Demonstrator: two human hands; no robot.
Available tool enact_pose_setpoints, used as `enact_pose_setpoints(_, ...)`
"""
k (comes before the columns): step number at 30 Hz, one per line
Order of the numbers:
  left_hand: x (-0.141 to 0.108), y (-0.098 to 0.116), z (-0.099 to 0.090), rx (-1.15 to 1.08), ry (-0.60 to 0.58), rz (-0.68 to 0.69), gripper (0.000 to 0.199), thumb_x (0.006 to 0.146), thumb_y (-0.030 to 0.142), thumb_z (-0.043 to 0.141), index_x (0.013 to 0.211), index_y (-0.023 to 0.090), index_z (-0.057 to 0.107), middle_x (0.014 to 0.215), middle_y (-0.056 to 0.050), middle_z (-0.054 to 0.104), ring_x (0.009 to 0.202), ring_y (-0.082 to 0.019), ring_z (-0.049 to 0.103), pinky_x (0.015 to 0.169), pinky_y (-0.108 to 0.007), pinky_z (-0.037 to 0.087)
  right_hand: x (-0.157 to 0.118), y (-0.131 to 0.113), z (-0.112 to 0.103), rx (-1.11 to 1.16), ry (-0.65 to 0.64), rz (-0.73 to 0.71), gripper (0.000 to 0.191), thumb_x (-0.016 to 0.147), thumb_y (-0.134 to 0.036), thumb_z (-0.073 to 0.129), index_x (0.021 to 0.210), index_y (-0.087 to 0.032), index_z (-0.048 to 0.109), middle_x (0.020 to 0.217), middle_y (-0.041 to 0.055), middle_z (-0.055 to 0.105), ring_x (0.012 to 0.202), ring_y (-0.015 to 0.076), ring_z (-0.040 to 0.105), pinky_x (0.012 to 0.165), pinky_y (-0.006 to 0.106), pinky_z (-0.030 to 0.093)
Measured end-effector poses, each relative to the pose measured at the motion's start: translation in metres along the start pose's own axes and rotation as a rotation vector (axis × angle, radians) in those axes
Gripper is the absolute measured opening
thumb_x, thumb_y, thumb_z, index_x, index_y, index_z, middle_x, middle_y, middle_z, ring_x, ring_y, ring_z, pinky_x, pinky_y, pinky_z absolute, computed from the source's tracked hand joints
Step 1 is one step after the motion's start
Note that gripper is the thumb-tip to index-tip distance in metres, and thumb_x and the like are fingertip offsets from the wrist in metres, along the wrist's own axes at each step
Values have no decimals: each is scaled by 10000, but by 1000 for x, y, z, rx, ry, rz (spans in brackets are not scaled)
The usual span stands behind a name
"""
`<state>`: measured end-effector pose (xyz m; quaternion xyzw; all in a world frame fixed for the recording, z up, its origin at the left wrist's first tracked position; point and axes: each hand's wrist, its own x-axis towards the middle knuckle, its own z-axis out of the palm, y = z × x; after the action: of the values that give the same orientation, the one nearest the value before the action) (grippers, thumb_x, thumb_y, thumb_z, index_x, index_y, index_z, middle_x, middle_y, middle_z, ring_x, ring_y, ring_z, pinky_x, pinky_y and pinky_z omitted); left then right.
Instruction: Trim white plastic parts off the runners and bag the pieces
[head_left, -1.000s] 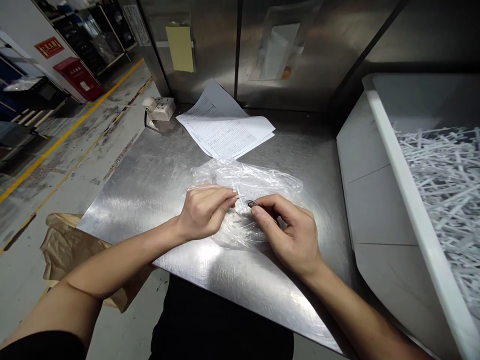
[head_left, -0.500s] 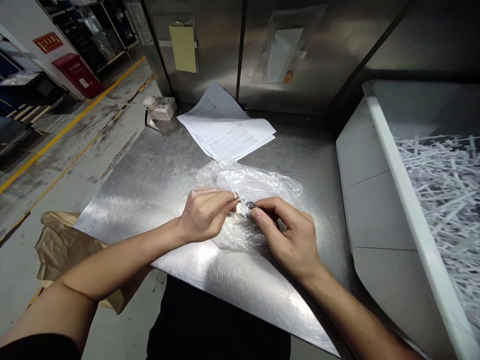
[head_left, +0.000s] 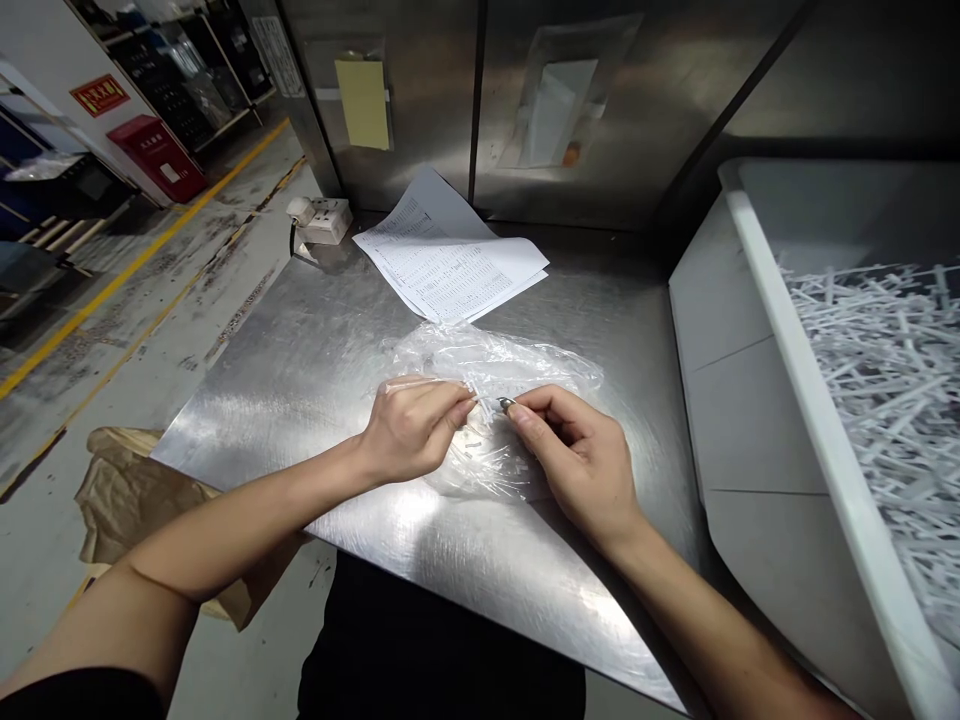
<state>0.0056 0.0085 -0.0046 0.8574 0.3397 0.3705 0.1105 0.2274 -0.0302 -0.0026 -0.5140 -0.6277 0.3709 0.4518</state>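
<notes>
My left hand (head_left: pixel 412 430) is closed in a pinch on a small branched white plastic piece (head_left: pixel 482 408), over a clear plastic bag (head_left: pixel 502 352). Facing it from the right, my right hand (head_left: pixel 585 465) grips a small dark metal hand tool (head_left: pixel 505 403). Most of the tool is hidden by the fingers, so its exact kind does not show. Its tip sits close to the white piece; whether they touch, I cannot tell. Beneath both hands the bag lies crumpled on the metal table (head_left: pixel 300 370), with small white bits in or on it.
A large white bin (head_left: pixel 806 400) full of thin white plastic pieces (head_left: pixel 892 420) stands at the right. Printed sheets (head_left: pixel 457 260) lie behind the bag, near a power socket block (head_left: pixel 328 220). Brown paper (head_left: pixel 142 495) is below the table's left edge. A metal wall rises behind.
My right hand has shifted slightly, and less of the dark tool shows in it now. The left hand keeps its pinch in nearly the same place. The view has moved a little.
</notes>
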Motion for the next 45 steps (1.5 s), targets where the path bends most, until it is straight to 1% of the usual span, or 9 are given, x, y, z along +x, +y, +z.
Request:
enact_pose_setpoints(6,0,0,-1,11,2,6,221,1090,198,561,899,165,667,764,5,745,673,-139,709,681,-291,516,-5,-7,-1,-48,-37,-175,119,1042,-269,673,943,-223,721,792,-17,707,650,134,595,610,301,446)
enact_pose_setpoints(13,-1,-1,1,24,12,31,200,1083,186,564,907,167,656,752,9,722,668,-141,691,675,-288,513,-5,-5,1,-82,-63,-195,111,1049,-263,670,956,-225,717,796,-21,716,650,133,610,611,305,458)
enact_pose_setpoints(19,0,-1,0,91,31,68,215,1075,183,568,875,172,647,733,6,705,640,-145,663,654,-299,492,-5,-6,1,-107,-76,-209,102,1050,-252,672,960,-222,710,816,-22,728,665,128,619,630,296,462)
enact_pose_setpoints(24,1,2,-1,124,31,82,240,1077,177,553,850,176,634,709,6,687,633,-144,658,639,-296,476,-6,-6,2,-84,-82,-184,121,1057,-259,660,957,-219,715,826,-24,732,698,128,639,655,289,468)
enact_pose_setpoints(30,-1,1,0,140,38,79,174,1071,191,568,936,173,678,817,-11,770,689,-151,720,675,-299,513,-5,-7,3,-13,-76,-36,203,1041,-313,663,874,-211,715,757,-19,688,661,136,594,615,289,440)
enact_pose_setpoints(35,-2,2,-3,121,-63,23,218,1081,223,517,940,181,677,736,14,723,628,-139,673,639,-296,470,-1,-5,0,27,-88,63,248,1016,-362,670,823,-209,700,720,-11,634,639,144,534,582,298,399)
enact_pose_setpoints(39,-3,2,-5,77,-142,-25,233,1097,245,500,960,187,679,747,13,724,654,-141,680,657,-290,478,2,-3,-1,-12,-32,60,218,1013,-363,677,860,-213,716,766,1,674,661,151,556,604,304,415)
enact_pose_setpoints(43,-2,0,-4,32,-163,10,221,1110,233,487,1010,179,678,835,-14,750,744,-157,708,697,-293,513,2,-1,0,-44,-12,30,204,1025,-369,679,894,-219,722,768,-7,681,672,151,574,621,308,431)
enact_pose_setpoints(45,-3,1,-2,13,-168,36,222,1110,231,491,984,177,664,797,-9,724,704,-150,678,665,-286,503,1,-1,0,-43,22,18,193,1032,-362,674,910,-221,722,777,-11,681,679,150,579,636,308,445)
